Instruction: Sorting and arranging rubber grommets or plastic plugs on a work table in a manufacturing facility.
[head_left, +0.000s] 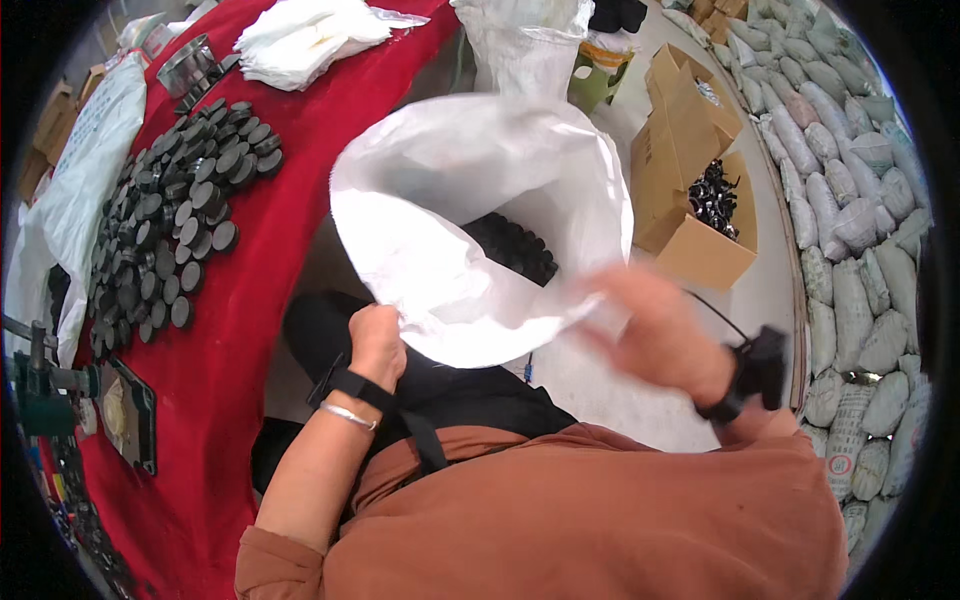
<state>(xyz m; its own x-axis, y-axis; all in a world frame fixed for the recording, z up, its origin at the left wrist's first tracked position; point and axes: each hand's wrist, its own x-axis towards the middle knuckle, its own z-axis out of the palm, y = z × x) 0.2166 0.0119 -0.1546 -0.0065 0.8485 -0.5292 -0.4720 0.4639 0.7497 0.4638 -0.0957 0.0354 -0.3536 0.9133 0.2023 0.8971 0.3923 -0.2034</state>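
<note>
Red table (270,250); hands (378,340) on white sack (440,190)

Even, bright daylight; fisheye bending and black vignette at the rim; right hand (655,335) motion-blurred

A large white woven sack (440,200) gapes open, black round caps (515,248) inside.

Right hand (655,335) is motion-blurred; its grip cannot be told.
</note>
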